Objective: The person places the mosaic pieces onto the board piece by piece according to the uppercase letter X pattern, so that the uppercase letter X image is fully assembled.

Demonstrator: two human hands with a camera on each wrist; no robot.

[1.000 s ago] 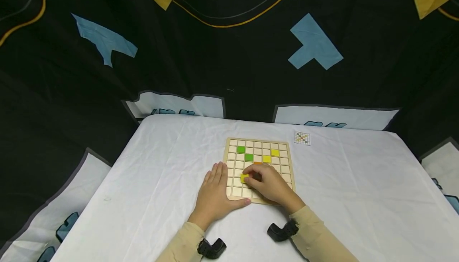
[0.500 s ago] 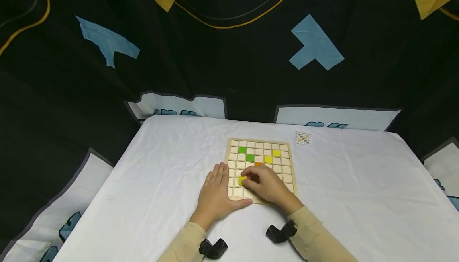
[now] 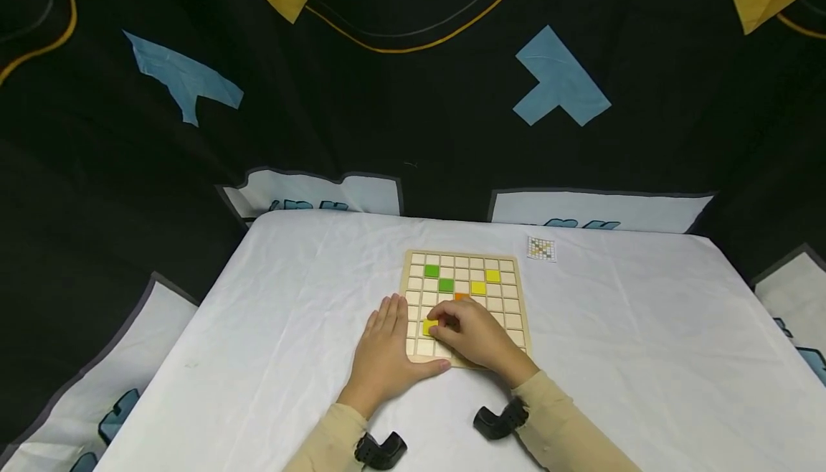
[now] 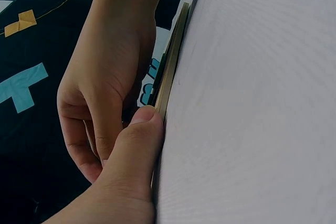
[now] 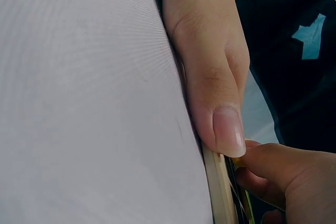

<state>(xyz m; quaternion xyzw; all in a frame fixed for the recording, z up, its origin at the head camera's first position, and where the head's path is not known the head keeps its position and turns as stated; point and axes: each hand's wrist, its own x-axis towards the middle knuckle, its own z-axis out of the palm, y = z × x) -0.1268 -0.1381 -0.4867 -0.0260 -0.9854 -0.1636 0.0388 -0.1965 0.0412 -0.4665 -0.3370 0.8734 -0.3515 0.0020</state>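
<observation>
A square wooden grid board (image 3: 510,305) lies on the white cloth. My left hand (image 3: 382,357) rests at its left side with the fingers straight, the thumb along the near edge. Over the lower part of the board, my right hand (image 3: 480,336) pinches a small yellow square tile (image 3: 429,327) between thumb and index finger, low over or on a square at the left. In the right wrist view a sliver of yellow shows at the fingertips of the right hand (image 5: 304,177). The right hand hides several squares and part of an orange tile (image 3: 461,296).
Green tiles (image 3: 446,285) and yellow tiles (image 3: 478,288) sit diagonally in the board's upper squares. A small card (image 3: 541,249) printed with a coloured grid lies beyond the board's far right corner. A dark curtain (image 3: 413,113) hangs behind the table.
The right hand has carried the yellow tile slightly left and nearer to the person, across the board's squares. The left hand keeps its place; the whole head view shifts a little.
</observation>
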